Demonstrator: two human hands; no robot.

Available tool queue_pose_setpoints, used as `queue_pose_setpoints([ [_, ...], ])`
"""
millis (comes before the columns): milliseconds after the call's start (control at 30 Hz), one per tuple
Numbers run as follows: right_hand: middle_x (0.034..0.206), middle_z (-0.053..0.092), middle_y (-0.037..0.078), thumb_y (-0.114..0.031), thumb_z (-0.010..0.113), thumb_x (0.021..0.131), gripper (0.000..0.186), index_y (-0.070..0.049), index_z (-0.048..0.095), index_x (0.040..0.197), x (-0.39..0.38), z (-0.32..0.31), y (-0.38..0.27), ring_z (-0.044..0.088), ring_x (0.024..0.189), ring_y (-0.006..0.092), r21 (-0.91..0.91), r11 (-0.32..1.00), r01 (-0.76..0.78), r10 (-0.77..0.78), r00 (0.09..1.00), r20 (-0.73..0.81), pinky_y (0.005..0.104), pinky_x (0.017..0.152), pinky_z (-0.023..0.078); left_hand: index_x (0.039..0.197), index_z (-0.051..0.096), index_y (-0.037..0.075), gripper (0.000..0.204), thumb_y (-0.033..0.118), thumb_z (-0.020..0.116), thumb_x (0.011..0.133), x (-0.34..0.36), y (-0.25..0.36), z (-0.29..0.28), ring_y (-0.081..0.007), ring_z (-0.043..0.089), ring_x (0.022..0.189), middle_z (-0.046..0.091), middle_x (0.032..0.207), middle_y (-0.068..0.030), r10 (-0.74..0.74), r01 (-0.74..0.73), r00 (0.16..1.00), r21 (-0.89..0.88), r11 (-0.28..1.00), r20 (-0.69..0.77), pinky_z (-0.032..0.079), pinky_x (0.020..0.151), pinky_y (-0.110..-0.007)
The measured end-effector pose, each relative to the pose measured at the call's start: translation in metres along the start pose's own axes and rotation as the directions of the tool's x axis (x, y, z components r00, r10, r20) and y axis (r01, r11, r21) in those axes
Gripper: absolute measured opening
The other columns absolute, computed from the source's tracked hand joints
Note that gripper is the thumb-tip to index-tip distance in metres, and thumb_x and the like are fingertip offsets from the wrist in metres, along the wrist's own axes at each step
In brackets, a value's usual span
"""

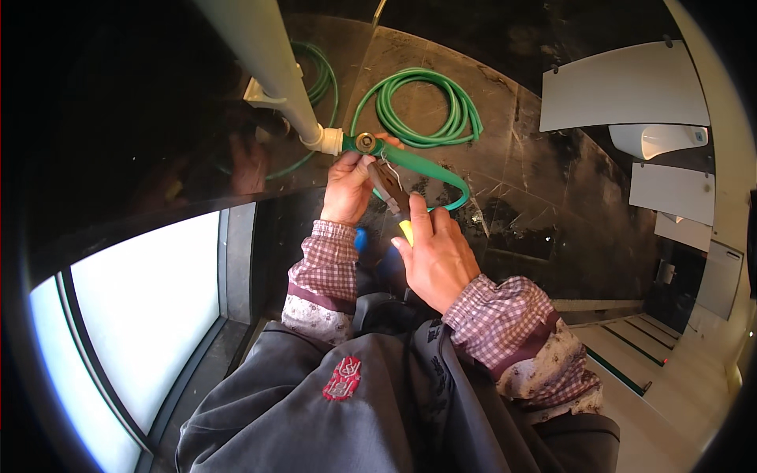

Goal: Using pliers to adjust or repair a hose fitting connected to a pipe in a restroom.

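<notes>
A white pipe (288, 87) slants down to a white elbow with a green fitting (365, 143), whose round face shows a dark centre. From the fitting a green hose (430, 171) runs right and loops back below. My left hand (348, 189) grips the hose at the joint, thumb below and fingertips showing beyond it. A thin, pale wire (389, 165) sticks out near the hose end. In my right hand (443, 256) are pliers (386, 184) with a yellow handle, their jaws up against the wire. Whether the jaws clamp it I cannot make out.
Coiled green hose (426, 108) lies on the dark tiled floor beyond my hands. A dark glossy wall stands to the left, above a bright window panel (150, 280). White partitions (627, 87) and a white urinal (658, 140) are at the right.
</notes>
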State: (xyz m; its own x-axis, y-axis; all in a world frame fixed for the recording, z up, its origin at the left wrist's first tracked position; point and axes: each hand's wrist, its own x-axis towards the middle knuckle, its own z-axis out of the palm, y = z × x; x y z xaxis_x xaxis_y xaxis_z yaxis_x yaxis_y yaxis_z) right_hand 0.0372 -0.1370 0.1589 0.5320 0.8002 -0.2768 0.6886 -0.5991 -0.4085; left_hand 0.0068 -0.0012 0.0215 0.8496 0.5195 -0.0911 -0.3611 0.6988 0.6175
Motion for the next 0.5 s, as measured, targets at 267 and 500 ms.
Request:
queue_pose_setpoints([
  [267, 0.101, 0.047, 0.015, -0.008, 0.057, 0.074, 0.032, 0.002, 0.052, 0.104, -0.015, -0.015, 0.012, 0.050, 0.088, 0.0329, 0.081, 0.990, 0.112, -0.110, 0.994, -0.020, 0.0383, 0.076, 0.042, 0.117, 0.047, 0.001, 0.030, 0.012, 0.047, 0.089, 0.001, -0.002, -0.003, -0.0245, 0.049, 0.110, 0.052, 0.117, -0.0140, 0.003, -0.002, 1.000, -0.028, 1.000, 0.023, 0.039, 0.094, -0.041],
  [500, 0.089, 0.057, 0.022, -0.008, 0.056, 0.077, 0.027, 0.001, 0.051, 0.102, -0.035, -0.038, 0.023, 0.057, 0.078, 0.0369, 0.483, 0.864, -0.144, 0.104, 0.988, 0.110, 0.0386, 0.070, 0.045, 0.117, 0.045, 0.000, 0.035, 0.019, 0.050, 0.088, -0.015, 0.013, 0.009, -0.0241, 0.051, 0.106, 0.052, 0.113, -0.0130, -0.037, 0.044, 0.995, 0.077, 0.996, -0.087, 0.042, 0.088, -0.039],
])
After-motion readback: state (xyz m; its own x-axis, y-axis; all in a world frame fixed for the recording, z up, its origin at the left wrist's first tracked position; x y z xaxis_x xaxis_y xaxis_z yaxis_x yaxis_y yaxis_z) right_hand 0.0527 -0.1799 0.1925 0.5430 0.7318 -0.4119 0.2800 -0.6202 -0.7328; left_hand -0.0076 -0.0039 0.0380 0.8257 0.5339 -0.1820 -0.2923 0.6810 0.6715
